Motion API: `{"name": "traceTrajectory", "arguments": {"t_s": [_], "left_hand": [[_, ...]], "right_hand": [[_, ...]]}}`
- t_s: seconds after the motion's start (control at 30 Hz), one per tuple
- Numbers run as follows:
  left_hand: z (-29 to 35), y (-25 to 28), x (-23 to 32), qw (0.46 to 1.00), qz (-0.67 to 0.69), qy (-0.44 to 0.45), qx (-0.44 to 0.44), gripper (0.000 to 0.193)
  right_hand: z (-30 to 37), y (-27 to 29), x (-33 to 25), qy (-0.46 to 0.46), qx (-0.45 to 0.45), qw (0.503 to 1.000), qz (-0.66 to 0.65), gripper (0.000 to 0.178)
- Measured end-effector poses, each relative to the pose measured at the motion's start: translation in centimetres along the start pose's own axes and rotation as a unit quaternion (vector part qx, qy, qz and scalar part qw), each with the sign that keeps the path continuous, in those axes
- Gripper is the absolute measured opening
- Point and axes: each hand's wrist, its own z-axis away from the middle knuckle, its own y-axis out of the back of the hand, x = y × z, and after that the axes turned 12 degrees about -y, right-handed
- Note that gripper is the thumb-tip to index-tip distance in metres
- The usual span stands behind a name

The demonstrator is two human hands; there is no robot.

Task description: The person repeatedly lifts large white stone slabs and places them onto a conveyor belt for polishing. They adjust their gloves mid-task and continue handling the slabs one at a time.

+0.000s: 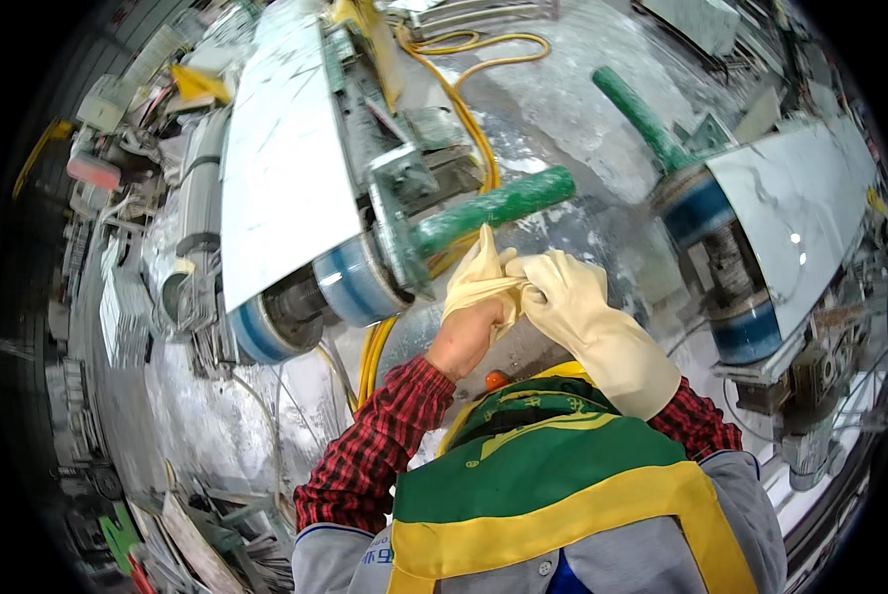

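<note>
My right hand wears a long cream rubber glove that reaches up the forearm. Its fingers are closed on the edge of a second cream rubber glove, bunched and twisted in front of my chest. My left hand, bare at the wrist and the back, is closed at that same glove. Folds of rubber cover most of its fingers, so I cannot tell whether they are inside the glove or around it. Both hands touch the bunched glove, close together just above the green and yellow apron.
Ahead to the left, a white slab lies on blue-banded rollers. A green bar juts out just beyond my hands. Another marbled slab rests on rollers at the right. Yellow hoses run over the wet grey floor.
</note>
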Motion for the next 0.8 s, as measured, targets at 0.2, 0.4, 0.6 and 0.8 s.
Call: {"name": "traceTrajectory", "arguments": {"t_s": [0.2, 0.4, 0.6, 0.8], "left_hand": [[5.3, 5.9, 3.2, 0.992, -0.010, -0.099, 0.078, 0.088], [7.5, 9.7, 4.4, 0.957, 0.038, -0.159, 0.238, 0.112], [8.9, 12.1, 3.1, 0.882, 0.243, -0.158, 0.372, 0.085], [8.7, 14.2, 3.4, 0.896, 0.150, -0.208, 0.363, 0.053]], "right_hand": [[-1.0, -2.8, -7.9, 0.111, -0.030, 0.992, -0.048, 0.023], [-2.6, -5.5, -13.5, 0.235, -0.178, 0.938, -0.180, 0.023], [-4.0, -7.5, -18.0, 0.108, -0.425, 0.885, -0.156, 0.053], [-6.4, -13.9, -19.5, 0.193, -0.385, 0.889, -0.160, 0.052]]}}
